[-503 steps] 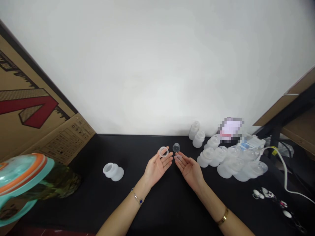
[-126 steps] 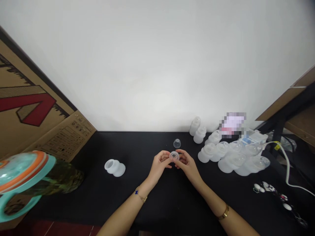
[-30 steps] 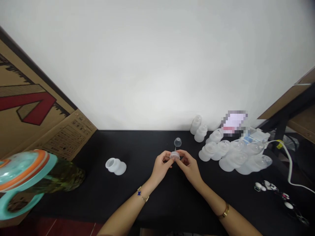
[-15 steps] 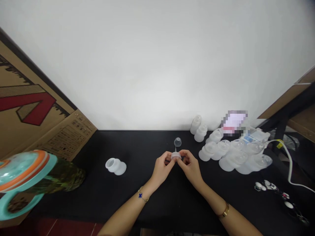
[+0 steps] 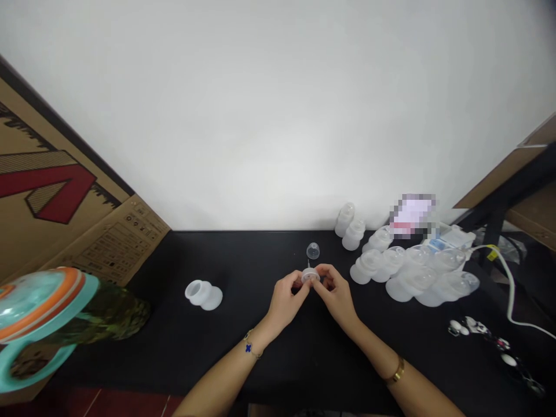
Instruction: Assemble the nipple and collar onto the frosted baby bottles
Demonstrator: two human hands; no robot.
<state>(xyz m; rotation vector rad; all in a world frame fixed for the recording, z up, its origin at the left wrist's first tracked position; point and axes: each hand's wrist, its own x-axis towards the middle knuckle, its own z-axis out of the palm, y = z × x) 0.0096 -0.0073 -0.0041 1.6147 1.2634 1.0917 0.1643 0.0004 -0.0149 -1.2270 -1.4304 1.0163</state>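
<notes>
My left hand (image 5: pixel 286 299) and my right hand (image 5: pixel 335 294) meet over the middle of the black table (image 5: pixel 269 353). Both pinch a small white plastic ring with a clear teat part (image 5: pixel 310 276) held between the fingertips. A small clear dome cap (image 5: pixel 313 251) stands on the table just beyond my fingers. A white bottle (image 5: pixel 203 294) lies on its side to the left.
Several white bottles with clear caps (image 5: pixel 412 277) are heaped at the right, two more (image 5: pixel 348 227) stand by the wall. A cardboard box (image 5: pixel 65 202) leans at the left, a teal and orange object (image 5: pixel 35 315) lies near it. A white cable (image 5: pixel 508 289) and small pieces (image 5: pixel 478 331) lie far right.
At first both hands lay open, palms up, with a ring on the left fingers. Since then they have closed together on the ring and teat; in the last second they barely move.
</notes>
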